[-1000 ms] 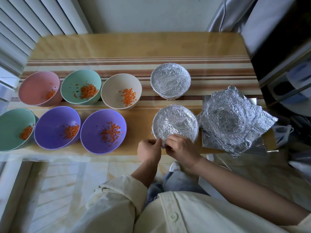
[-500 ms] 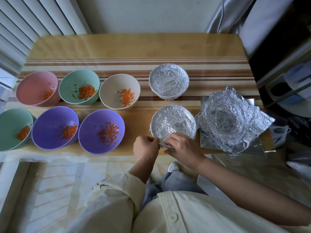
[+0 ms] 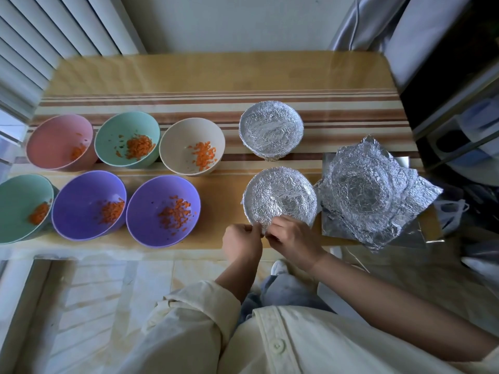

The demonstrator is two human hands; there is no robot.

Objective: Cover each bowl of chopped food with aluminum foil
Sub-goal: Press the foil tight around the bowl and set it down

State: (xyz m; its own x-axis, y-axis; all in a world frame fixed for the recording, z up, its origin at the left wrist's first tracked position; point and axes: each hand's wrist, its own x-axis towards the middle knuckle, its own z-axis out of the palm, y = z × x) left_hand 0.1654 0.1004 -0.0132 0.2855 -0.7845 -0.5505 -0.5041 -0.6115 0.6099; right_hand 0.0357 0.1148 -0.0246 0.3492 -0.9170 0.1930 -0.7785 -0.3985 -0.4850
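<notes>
A foil-covered bowl (image 3: 279,197) sits near the table's front edge, right of centre. My left hand (image 3: 241,242) and my right hand (image 3: 293,240) both pinch the foil at its near rim, fingers curled. A second foil-covered bowl (image 3: 271,133) stands behind it. Several uncovered bowls with chopped orange food line the left side: pink (image 3: 58,141), green (image 3: 127,143), beige (image 3: 191,149), another green (image 3: 21,207), and two purple ones (image 3: 89,203) (image 3: 163,209).
A pile of crumpled foil sheets (image 3: 372,190) lies on the table's right end, over flat foil sheets (image 3: 332,228). The striped wooden table (image 3: 216,76) ends close in front of me. Window blinds (image 3: 40,36) are at the left, dark shelving (image 3: 459,130) at the right.
Both hands have stayed at the near rim of the front foil-covered bowl, shifting slightly as they pinch the foil edge. The bowls have not moved.
</notes>
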